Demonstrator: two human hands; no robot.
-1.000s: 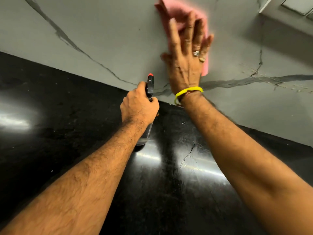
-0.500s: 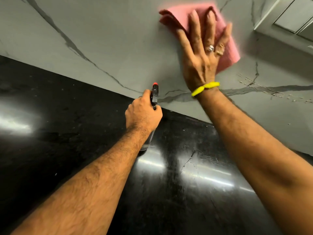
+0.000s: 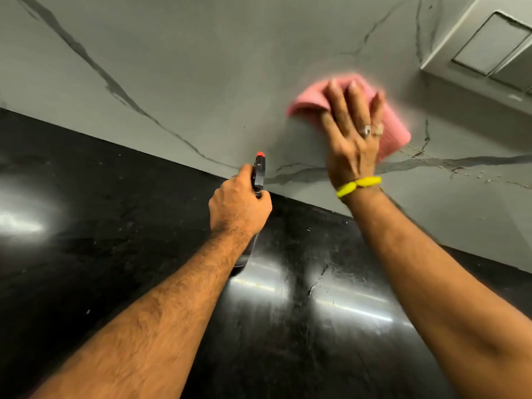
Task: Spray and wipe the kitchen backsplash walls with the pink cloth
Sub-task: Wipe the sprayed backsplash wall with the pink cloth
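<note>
The pink cloth (image 3: pixel 309 100) lies flat against the grey veined backsplash wall (image 3: pixel 201 67), blurred by motion. My right hand (image 3: pixel 351 139) presses on it with fingers spread; rings and a yellow wristband show. My left hand (image 3: pixel 239 205) is wrapped around a spray bottle (image 3: pixel 259 171) with a black head and red nozzle tip, held just above the counter near the wall's lower edge. The bottle's body is mostly hidden behind the hand and forearm.
A glossy black stone countertop (image 3: pixel 115 226) runs below the wall and reflects ceiling lights. A white switch plate (image 3: pixel 486 44) is mounted on the wall at the upper right, close to the cloth.
My right hand has slid the cloth down the wall and to the right. The left hand with the bottle has held its place.
</note>
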